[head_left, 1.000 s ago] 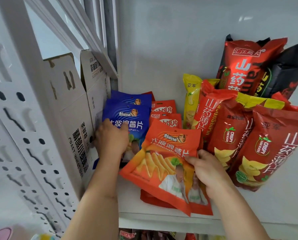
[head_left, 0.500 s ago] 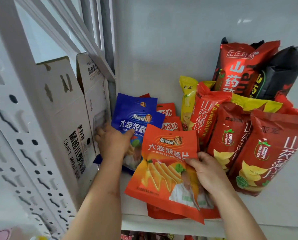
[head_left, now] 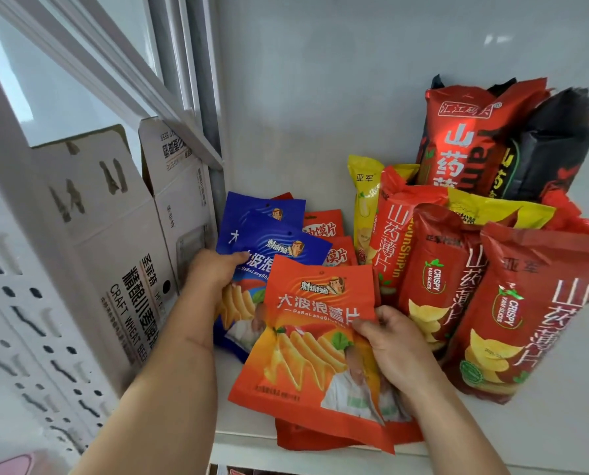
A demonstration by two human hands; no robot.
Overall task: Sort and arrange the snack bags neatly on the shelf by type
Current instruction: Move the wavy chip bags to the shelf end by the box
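My left hand (head_left: 214, 272) grips the blue chip bags (head_left: 272, 241), two of them stacked at the shelf's left end against the back wall. My right hand (head_left: 396, 344) pinches the right side of an orange chip bag (head_left: 307, 351) lying tilted at the front of the white shelf (head_left: 543, 433), on top of another orange bag. Small red bags (head_left: 324, 226) stand behind the blue ones. To the right lean several tall red yam-chip bags (head_left: 533, 310), yellow bags (head_left: 365, 204) and, at the back, a big red bag (head_left: 464, 138) beside a black bag (head_left: 553, 149).
A white cardboard beer carton (head_left: 121, 241) stands to the left of the shelf, its flaps up. A perforated white upright (head_left: 19, 303) frames the left side. Bare shelf surface shows at the front right. More packets show on a lower shelf below the edge.
My left hand has pulled the blue bags a little to the right, away from the carton. The orange bag in my right hand has stayed in about the same place, slightly more upright.
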